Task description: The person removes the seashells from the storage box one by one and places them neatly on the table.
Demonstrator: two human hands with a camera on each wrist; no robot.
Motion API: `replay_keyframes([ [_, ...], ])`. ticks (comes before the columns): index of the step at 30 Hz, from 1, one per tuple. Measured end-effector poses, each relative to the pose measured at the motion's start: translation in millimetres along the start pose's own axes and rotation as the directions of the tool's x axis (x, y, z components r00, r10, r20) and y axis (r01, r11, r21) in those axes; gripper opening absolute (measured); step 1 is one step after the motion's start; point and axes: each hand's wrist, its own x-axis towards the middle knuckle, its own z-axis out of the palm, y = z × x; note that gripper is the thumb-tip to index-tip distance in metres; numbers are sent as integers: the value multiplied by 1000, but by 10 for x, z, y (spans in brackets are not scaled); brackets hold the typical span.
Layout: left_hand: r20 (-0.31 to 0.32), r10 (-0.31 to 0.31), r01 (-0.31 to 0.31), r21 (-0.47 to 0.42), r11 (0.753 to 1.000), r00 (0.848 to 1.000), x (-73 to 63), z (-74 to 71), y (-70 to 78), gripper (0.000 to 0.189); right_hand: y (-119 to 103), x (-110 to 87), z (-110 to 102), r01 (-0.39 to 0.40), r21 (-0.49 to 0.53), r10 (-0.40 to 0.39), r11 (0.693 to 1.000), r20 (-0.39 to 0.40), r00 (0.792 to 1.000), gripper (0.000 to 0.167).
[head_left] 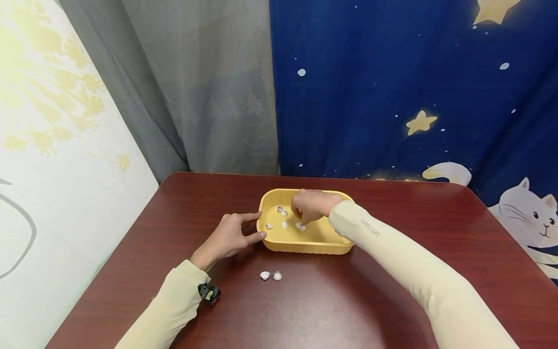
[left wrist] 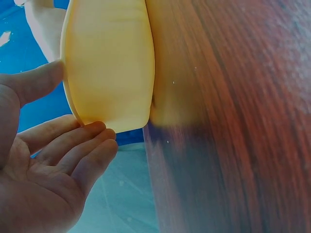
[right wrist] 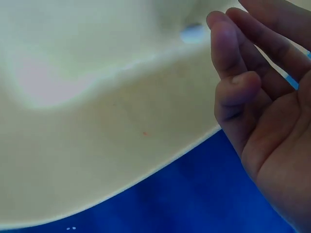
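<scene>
A yellow basin (head_left: 305, 247) stands on the table, with several small white shells (head_left: 285, 225) on its floor. My left hand (head_left: 228, 236) is at its left end, the thumb and index finger spread against the rim. In the left wrist view, the fingertips (left wrist: 109, 133) of that hand touch the basin's outer end wall. My right hand (head_left: 313, 205) reaches inside, its fingers bent downward just above a pair of shells (head_left: 301, 226). Its thumb (right wrist: 238, 92) lies close to the bent fingers; whether a shell is between them cannot be seen. A blurred shell (right wrist: 192, 33) shows beside the fingertips.
Two more shells (head_left: 271, 276) lie side by side on the brown table (head_left: 327, 300) in front of the basin. Behind the table's far edge hang a grey curtain (head_left: 218, 97) and a blue one (head_left: 370, 97). A white patterned panel (head_left: 65, 194) stands along the left side.
</scene>
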Motion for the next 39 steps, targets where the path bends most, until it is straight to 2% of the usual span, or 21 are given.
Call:
replay_keyframes([
  [4, -2, 6, -6, -5, 1000, 1000, 1, 18, -2, 58, -4, 49, 85, -4, -13, 5, 1000, 9, 1000, 25],
  [11, -14, 3, -3, 4, 1000, 1000, 0, -1, -16, 58, -59, 154, 136, -31, -57, 28, 998, -49, 998, 27],
  [16, -13, 13, -13, 2, 1000, 1000, 3, -3, -14, 58, -100, 194, 145, -27, -74, 23, 997, -48, 999, 29],
  [33, -11, 3, -3, 0, 1000, 1000, -7, 14, -22, 59, -105, 174, 176, -22, 18, 23, 1000, -46, 999, 30],
  [39, -13, 1, -1, -9, 1000, 1000, -5, 7, -20, 58, -104, 176, 178, -52, 46, 55, 998, -59, 997, 27],
])
